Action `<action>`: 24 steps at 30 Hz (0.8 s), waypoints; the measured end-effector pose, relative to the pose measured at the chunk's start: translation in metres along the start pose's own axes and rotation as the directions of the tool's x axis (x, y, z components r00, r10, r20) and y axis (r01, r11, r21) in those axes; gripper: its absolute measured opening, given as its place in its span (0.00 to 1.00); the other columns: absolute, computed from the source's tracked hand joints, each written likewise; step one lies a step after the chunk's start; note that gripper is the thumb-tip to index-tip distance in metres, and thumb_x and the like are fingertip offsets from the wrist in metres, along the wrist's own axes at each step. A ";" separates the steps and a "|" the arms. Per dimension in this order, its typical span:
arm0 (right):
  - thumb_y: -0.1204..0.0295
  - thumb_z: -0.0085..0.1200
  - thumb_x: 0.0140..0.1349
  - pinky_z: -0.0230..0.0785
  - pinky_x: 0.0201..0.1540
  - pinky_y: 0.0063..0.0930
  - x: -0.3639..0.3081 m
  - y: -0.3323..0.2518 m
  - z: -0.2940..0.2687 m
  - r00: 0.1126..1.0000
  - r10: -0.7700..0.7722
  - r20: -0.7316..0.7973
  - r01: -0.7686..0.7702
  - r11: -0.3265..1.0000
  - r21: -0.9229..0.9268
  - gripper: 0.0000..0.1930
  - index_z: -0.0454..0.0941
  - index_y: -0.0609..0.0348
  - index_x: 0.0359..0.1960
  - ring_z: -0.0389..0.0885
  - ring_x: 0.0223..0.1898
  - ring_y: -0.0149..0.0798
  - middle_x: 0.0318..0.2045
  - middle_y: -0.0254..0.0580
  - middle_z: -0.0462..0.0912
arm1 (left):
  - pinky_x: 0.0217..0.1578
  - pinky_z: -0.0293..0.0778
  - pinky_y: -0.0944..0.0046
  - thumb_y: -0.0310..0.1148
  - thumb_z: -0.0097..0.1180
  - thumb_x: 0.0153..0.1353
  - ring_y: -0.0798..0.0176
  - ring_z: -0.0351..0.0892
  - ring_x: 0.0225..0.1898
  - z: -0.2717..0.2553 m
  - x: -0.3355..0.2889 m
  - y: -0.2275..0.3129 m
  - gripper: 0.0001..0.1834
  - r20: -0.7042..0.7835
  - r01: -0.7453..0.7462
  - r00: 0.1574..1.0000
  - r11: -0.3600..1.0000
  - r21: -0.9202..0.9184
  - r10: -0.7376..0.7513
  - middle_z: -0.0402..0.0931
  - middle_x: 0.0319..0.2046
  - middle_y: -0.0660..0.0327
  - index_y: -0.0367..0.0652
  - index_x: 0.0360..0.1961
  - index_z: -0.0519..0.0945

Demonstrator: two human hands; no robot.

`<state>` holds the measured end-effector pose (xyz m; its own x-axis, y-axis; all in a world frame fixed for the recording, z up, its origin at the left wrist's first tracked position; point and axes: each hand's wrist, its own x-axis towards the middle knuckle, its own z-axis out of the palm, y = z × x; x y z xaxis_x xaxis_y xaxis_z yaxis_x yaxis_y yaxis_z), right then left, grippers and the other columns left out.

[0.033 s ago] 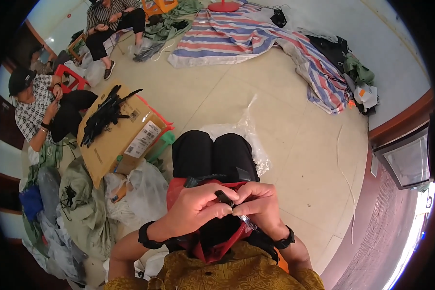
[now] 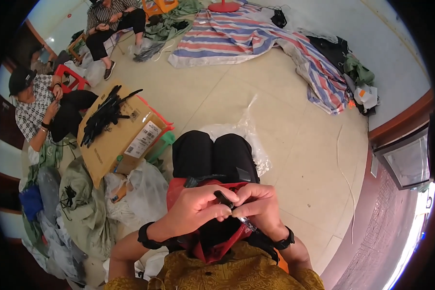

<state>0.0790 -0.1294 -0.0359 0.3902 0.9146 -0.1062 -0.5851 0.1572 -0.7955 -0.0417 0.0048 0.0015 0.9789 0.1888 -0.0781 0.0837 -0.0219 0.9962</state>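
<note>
- Black, small piece: near middle, raised over your lap.
- Your left hand pinches it between thumb and forefinger.
- Your right hand has thumb and forefinger at its near end (whether they pinch it, one cannot tell).
- Farther left, a cardboard box carries a heap of black strips.

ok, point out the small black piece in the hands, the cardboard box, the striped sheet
Black piece (image 2: pixel 222 197): head view, upper-left end.
Cardboard box (image 2: pixel 108 152): head view, bare part of top.
Striped sheet (image 2: pixel 224 41): head view, broad spread-out part.
</note>
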 end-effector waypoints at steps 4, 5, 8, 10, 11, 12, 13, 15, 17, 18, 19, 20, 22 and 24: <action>0.91 0.55 0.41 0.70 0.33 0.21 0.000 0.004 0.000 0.995 -0.070 0.066 0.063 0.992 0.106 0.08 0.73 0.67 0.23 0.78 0.28 0.32 0.25 0.41 0.77 | 0.27 0.71 0.75 0.22 0.51 0.54 0.74 0.74 0.27 0.003 -0.003 -0.007 0.12 0.038 0.052 0.998 0.949 -0.312 -0.042 0.75 0.27 0.62 0.35 0.41 0.73; 0.90 0.55 0.42 0.70 0.33 0.21 0.000 0.003 0.000 0.992 -0.106 0.070 0.097 0.989 0.116 0.09 0.73 0.66 0.24 0.78 0.28 0.31 0.25 0.40 0.77 | 0.27 0.71 0.75 0.22 0.51 0.54 0.74 0.74 0.27 0.004 -0.002 -0.006 0.12 0.038 0.048 0.999 0.949 -0.311 -0.038 0.75 0.27 0.62 0.35 0.41 0.73; 0.84 0.58 0.42 0.67 0.32 0.21 0.007 -0.003 -0.004 0.991 -0.120 -0.059 0.085 0.904 -0.419 0.11 0.74 0.63 0.29 0.73 0.31 0.26 0.28 0.33 0.76 | 0.26 0.71 0.74 0.23 0.52 0.54 0.71 0.75 0.26 0.010 0.003 -0.005 0.12 -0.101 -0.036 0.994 0.998 -0.056 0.030 0.74 0.25 0.60 0.35 0.40 0.72; 0.76 0.63 0.40 0.66 0.30 0.22 0.012 -0.008 -0.010 0.930 -0.367 0.023 0.304 0.731 -0.610 0.13 0.75 0.63 0.30 0.73 0.30 0.29 0.26 0.36 0.76 | 0.25 0.71 0.72 0.24 0.53 0.51 0.67 0.74 0.24 0.014 0.006 -0.005 0.11 -0.122 -0.255 0.901 0.736 0.627 0.416 0.70 0.22 0.60 0.35 0.38 0.72; 0.73 0.64 0.40 0.66 0.28 0.22 0.011 -0.013 -0.009 0.882 -0.461 0.102 0.389 0.587 -0.711 0.14 0.75 0.62 0.30 0.74 0.27 0.30 0.24 0.37 0.75 | 0.25 0.71 0.72 0.24 0.53 0.51 0.67 0.74 0.24 0.014 0.007 -0.007 0.11 -0.124 -0.254 0.901 0.737 0.627 0.416 0.70 0.22 0.60 0.35 0.38 0.72; 0.73 0.64 0.40 0.66 0.28 0.22 0.009 -0.016 -0.004 0.882 -0.459 0.102 0.388 0.587 -0.711 0.14 0.75 0.62 0.30 0.74 0.27 0.30 0.24 0.37 0.75 | 0.24 0.70 0.71 0.25 0.53 0.50 0.66 0.73 0.24 0.014 0.008 -0.013 0.11 -0.048 -0.251 0.876 0.537 0.806 0.480 0.68 0.22 0.61 0.36 0.36 0.73; 0.72 0.64 0.39 0.66 0.26 0.22 0.007 -0.019 0.002 0.874 -0.463 0.147 0.408 0.534 -0.741 0.15 0.75 0.62 0.29 0.73 0.23 0.31 0.21 0.38 0.74 | 0.24 0.70 0.71 0.26 0.54 0.48 0.64 0.71 0.23 0.014 0.009 -0.018 0.11 0.044 -0.230 0.852 0.298 0.926 0.521 0.66 0.21 0.61 0.36 0.35 0.73; 0.69 0.65 0.38 0.63 0.20 0.22 0.010 -0.021 0.013 0.798 -0.535 0.278 0.505 0.342 -0.793 0.16 0.75 0.62 0.28 0.70 0.15 0.32 0.15 0.38 0.71 | 0.23 0.70 0.71 0.26 0.54 0.46 0.65 0.70 0.24 0.017 0.009 -0.023 0.12 0.144 -0.269 0.844 0.174 0.947 0.517 0.65 0.22 0.62 0.36 0.35 0.73; 0.73 0.63 0.39 0.63 0.19 0.22 0.008 -0.022 0.014 0.856 -0.477 0.201 0.423 0.421 -0.802 0.12 0.75 0.62 0.25 0.71 0.16 0.32 0.16 0.38 0.72 | 0.23 0.69 0.72 0.26 0.54 0.45 0.67 0.69 0.24 0.019 0.009 -0.029 0.14 0.237 -0.300 0.833 0.046 0.953 0.500 0.64 0.22 0.63 0.36 0.35 0.73; 0.73 0.63 0.39 0.63 0.19 0.22 0.008 -0.021 0.012 0.856 -0.477 0.200 0.422 0.421 -0.803 0.12 0.75 0.62 0.25 0.71 0.16 0.32 0.16 0.38 0.72 | 0.23 0.69 0.71 0.26 0.55 0.44 0.66 0.69 0.24 0.019 0.009 -0.032 0.15 0.198 -0.270 0.828 0.065 0.961 0.524 0.64 0.22 0.62 0.35 0.35 0.73; 0.75 0.62 0.39 0.63 0.20 0.22 0.008 -0.020 0.009 0.873 -0.457 0.173 0.402 0.472 -0.784 0.09 0.75 0.62 0.24 0.71 0.16 0.32 0.16 0.39 0.73 | 0.23 0.70 0.71 0.26 0.55 0.42 0.65 0.69 0.25 0.019 0.009 -0.034 0.15 0.157 -0.241 0.822 0.084 0.967 0.547 0.64 0.23 0.62 0.34 0.35 0.73; 0.78 0.60 0.40 0.63 0.20 0.21 0.008 -0.020 0.007 0.889 -0.435 0.145 0.380 0.523 -0.763 0.07 0.75 0.62 0.23 0.71 0.17 0.32 0.17 0.39 0.73 | 0.23 0.70 0.71 0.26 0.55 0.42 0.65 0.69 0.25 0.020 0.009 -0.033 0.15 0.158 -0.241 0.823 0.085 0.967 0.545 0.64 0.23 0.62 0.34 0.35 0.73; 0.80 0.59 0.40 0.63 0.20 0.20 0.006 -0.021 0.005 0.893 -0.430 0.132 0.371 0.540 -0.755 0.06 0.75 0.63 0.22 0.72 0.17 0.31 0.17 0.39 0.74 | 0.25 0.70 0.69 0.25 0.56 0.40 0.63 0.70 0.27 0.022 0.009 -0.026 0.17 0.064 -0.198 0.845 0.200 0.959 0.530 0.65 0.24 0.62 0.35 0.36 0.72; 0.82 0.57 0.40 0.63 0.21 0.20 0.005 -0.021 0.000 0.899 -0.422 0.119 0.361 0.558 -0.747 0.06 0.75 0.63 0.22 0.72 0.17 0.30 0.18 0.39 0.74 | 0.25 0.70 0.68 0.25 0.57 0.40 0.62 0.71 0.28 0.018 0.013 -0.017 0.17 0.079 -0.251 0.812 0.225 0.941 0.578 0.66 0.25 0.61 0.36 0.35 0.72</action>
<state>0.0927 -0.1280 -0.0198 0.5129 0.8000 0.3113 0.3453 0.1397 -0.9280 -0.0270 -0.0097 -0.0167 0.8579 0.0633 0.5099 -0.0519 -0.9766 0.2086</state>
